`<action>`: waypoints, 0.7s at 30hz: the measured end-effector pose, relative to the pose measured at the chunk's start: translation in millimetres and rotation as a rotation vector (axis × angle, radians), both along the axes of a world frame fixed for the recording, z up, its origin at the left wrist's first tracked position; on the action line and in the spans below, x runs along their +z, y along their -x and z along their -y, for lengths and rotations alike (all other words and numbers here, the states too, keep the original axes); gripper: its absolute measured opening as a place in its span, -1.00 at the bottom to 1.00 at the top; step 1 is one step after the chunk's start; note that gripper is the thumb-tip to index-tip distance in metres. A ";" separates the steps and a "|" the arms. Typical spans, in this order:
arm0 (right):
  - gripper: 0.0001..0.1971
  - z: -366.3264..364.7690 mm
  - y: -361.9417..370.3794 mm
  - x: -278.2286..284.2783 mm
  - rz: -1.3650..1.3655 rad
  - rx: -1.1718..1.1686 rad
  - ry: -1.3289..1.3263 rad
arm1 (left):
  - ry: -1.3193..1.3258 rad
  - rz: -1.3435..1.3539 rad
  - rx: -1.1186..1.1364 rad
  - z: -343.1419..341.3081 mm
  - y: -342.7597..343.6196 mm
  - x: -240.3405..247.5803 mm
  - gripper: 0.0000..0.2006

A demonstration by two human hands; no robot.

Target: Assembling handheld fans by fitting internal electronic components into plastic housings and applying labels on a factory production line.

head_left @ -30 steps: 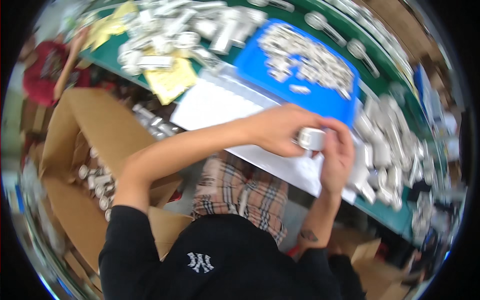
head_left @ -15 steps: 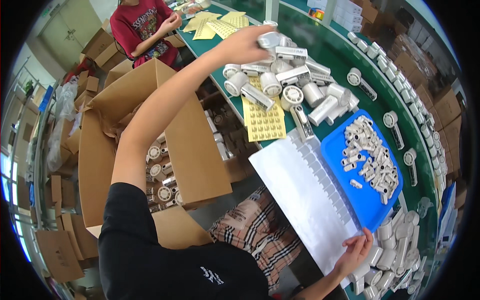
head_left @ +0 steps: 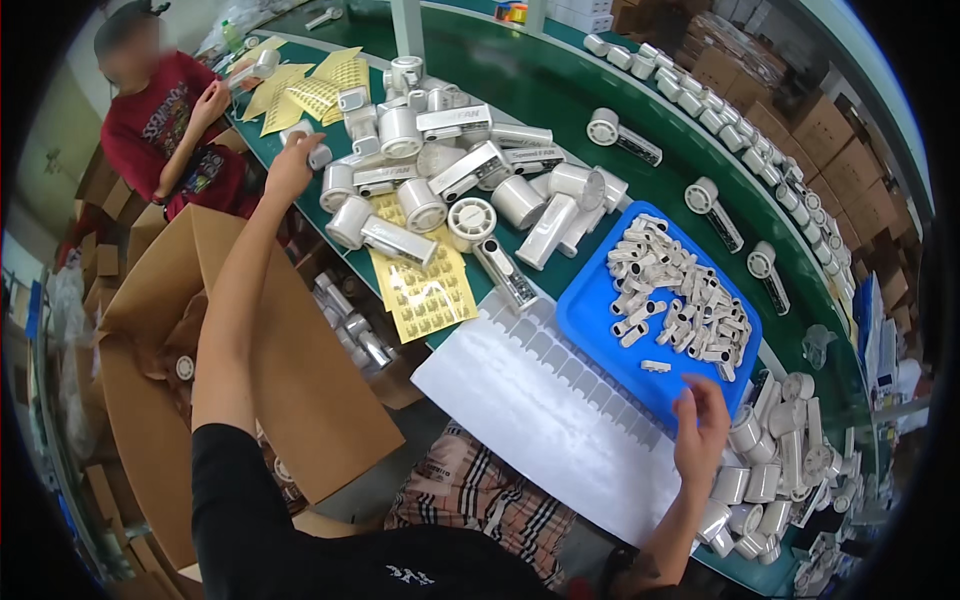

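My left hand point(head_left: 290, 168) is stretched out to the table's far left edge, closed around a white handheld fan point(head_left: 320, 157) that the fingers partly hide. Just to its right lies a heap of white handheld fans point(head_left: 400, 130), some with dark panels on their handles. My right hand point(head_left: 702, 425) hovers at the near right edge of a blue tray point(head_left: 590, 335), fingers loosely curled and apart, with nothing visible in them. Small white parts with dark round ends point(head_left: 690, 300) fill much of the tray. Another pile of white fans point(head_left: 770, 470) lies beside my right hand.
Yellow sticker sheets point(head_left: 425, 295) lie partly under the heap, beside a white sheet point(head_left: 540, 400). A large cardboard box point(head_left: 290, 370) stands at left. Across the table sits a co-worker point(head_left: 165, 120). Single fans point(head_left: 712, 212) lie on the green surface; more line the far side point(head_left: 720, 120).
My left hand has gone from above the heap to its left side, towards the co-worker. My right hand has lifted from the tray's near corner. The view has shifted, so the co-worker shows more fully.
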State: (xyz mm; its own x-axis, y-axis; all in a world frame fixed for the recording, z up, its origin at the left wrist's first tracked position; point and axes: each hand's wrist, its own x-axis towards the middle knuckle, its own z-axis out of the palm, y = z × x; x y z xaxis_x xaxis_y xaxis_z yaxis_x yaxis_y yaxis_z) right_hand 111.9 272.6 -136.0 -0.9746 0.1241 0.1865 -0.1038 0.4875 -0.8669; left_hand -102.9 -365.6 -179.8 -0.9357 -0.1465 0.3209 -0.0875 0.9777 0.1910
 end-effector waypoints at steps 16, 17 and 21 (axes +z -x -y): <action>-0.78 4.6 48.4 -23.8 -0.083 0.114 -0.465 | -0.378 -0.535 -0.491 -200.0 54.0 121.2 -0.78; -0.78 4.8 47.5 -23.0 -0.065 0.117 -0.443 | -0.366 -0.471 -0.577 -230.5 70.7 123.0 -0.76; -0.75 2.5 41.7 -23.5 0.001 0.091 -0.395 | -0.067 -0.124 -0.758 -346.3 147.2 108.6 -0.59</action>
